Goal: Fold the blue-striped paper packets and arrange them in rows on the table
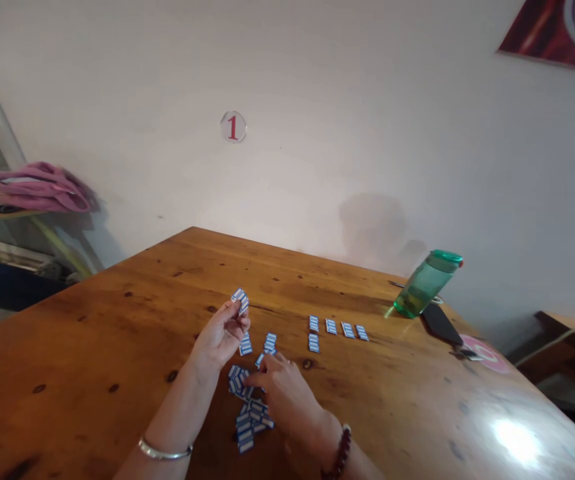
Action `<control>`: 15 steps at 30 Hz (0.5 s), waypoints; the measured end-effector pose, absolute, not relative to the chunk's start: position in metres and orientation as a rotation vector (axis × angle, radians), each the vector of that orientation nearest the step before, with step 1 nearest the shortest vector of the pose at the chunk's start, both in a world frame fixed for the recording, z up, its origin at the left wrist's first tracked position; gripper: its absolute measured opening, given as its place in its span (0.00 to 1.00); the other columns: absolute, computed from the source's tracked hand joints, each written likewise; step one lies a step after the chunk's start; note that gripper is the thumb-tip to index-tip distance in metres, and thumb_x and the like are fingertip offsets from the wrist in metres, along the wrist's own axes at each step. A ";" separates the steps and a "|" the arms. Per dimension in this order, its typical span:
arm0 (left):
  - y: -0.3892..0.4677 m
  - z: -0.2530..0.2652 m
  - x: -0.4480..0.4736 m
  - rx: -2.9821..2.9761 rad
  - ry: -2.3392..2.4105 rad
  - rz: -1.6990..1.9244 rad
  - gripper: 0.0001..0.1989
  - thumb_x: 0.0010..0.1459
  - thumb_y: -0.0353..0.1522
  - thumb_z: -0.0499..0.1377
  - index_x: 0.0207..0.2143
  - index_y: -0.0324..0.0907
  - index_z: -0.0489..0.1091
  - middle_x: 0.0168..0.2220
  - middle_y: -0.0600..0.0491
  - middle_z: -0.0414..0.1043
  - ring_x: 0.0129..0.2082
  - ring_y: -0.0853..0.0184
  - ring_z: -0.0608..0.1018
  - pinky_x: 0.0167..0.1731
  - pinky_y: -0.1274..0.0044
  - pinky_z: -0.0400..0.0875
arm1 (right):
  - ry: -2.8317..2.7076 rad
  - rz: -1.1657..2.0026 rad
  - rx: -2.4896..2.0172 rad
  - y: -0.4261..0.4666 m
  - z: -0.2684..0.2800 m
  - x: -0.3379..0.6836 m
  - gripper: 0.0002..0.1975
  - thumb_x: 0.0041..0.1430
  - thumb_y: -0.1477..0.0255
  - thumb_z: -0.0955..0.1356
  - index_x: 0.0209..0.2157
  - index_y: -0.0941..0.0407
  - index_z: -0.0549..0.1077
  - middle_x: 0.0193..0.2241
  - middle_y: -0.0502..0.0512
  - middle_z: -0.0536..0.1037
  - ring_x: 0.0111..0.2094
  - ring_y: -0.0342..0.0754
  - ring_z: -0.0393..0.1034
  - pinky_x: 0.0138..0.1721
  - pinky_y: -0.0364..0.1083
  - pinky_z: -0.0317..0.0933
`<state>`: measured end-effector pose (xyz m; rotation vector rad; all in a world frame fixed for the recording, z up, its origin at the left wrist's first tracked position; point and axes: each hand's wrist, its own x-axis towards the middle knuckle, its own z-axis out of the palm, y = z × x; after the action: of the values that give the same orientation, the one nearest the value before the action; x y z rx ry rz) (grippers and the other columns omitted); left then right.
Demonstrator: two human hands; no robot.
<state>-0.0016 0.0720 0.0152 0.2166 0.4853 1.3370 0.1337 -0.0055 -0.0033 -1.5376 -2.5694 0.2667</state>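
My left hand (225, 333) is raised over the table, thumb and fingers pinched around a few small blue-and-white striped cards (241, 300). Lower down, my right hand (285, 383) reaches over a loose pile of the same cards (252, 417), its index finger stretched out and touching the pile's upper part. Nothing shows in its grasp, though its palm side is hidden. Further cards (270, 343) lie just beyond its knuckles, and another small group (245, 344) sits beside my left fingers. What is printed on the cards is too small to read.
To the right, several cards (347, 330) lie in a spaced row, with one more card (313, 343) below its left end. A green bottle (427, 283), a dark flat object (443, 325) and a pink round mat (485, 353) are along the wooden table's (132, 320) right side.
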 end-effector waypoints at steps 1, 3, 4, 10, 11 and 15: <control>0.072 0.015 -0.002 0.216 0.485 1.335 0.13 0.52 0.19 0.51 0.18 0.35 0.67 0.17 0.54 0.68 0.17 0.75 0.70 0.14 0.86 0.64 | -2.571 0.228 -1.570 -0.004 -0.003 0.131 0.18 0.52 0.81 0.61 0.39 0.47 0.73 0.36 0.54 0.70 0.39 0.49 0.63 0.33 0.44 0.56; 0.072 0.014 -0.002 0.212 0.486 1.335 0.13 0.52 0.19 0.51 0.18 0.36 0.67 0.17 0.54 0.68 0.17 0.75 0.70 0.14 0.85 0.64 | -2.527 0.170 -1.658 -0.001 -0.001 0.128 0.18 0.50 0.81 0.62 0.40 0.49 0.72 0.37 0.55 0.70 0.39 0.50 0.63 0.32 0.44 0.56; 0.073 0.014 -0.002 0.210 0.487 1.336 0.13 0.52 0.19 0.51 0.18 0.36 0.67 0.17 0.54 0.68 0.17 0.75 0.70 0.14 0.85 0.64 | -2.491 0.158 -1.699 0.000 0.000 0.127 0.17 0.49 0.81 0.62 0.39 0.51 0.71 0.37 0.56 0.70 0.38 0.50 0.64 0.32 0.44 0.57; 0.073 0.015 -0.003 0.205 0.487 1.339 0.12 0.51 0.19 0.54 0.18 0.36 0.67 0.18 0.54 0.68 0.17 0.75 0.71 0.14 0.85 0.64 | -2.354 0.177 -1.774 -0.002 0.004 0.116 0.08 0.53 0.74 0.62 0.33 0.57 0.72 0.36 0.58 0.72 0.39 0.52 0.65 0.36 0.47 0.58; 0.072 0.016 -0.003 0.203 0.487 1.338 0.11 0.50 0.19 0.54 0.18 0.36 0.67 0.18 0.54 0.69 0.17 0.75 0.71 0.14 0.85 0.64 | -2.355 0.182 -1.780 -0.003 0.004 0.113 0.07 0.52 0.72 0.63 0.33 0.57 0.72 0.36 0.59 0.72 0.40 0.54 0.65 0.36 0.48 0.59; 0.071 0.016 -0.002 0.216 0.497 1.343 0.11 0.50 0.19 0.54 0.19 0.36 0.67 0.18 0.55 0.69 0.17 0.75 0.71 0.15 0.85 0.65 | -2.354 0.195 -1.819 -0.004 0.003 0.104 0.10 0.49 0.74 0.64 0.35 0.59 0.71 0.37 0.61 0.73 0.40 0.56 0.66 0.36 0.51 0.60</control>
<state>-0.0023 0.0709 0.0164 0.2155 0.4974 1.3432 0.1037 -0.0037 0.0028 -1.8189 -2.3538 0.1951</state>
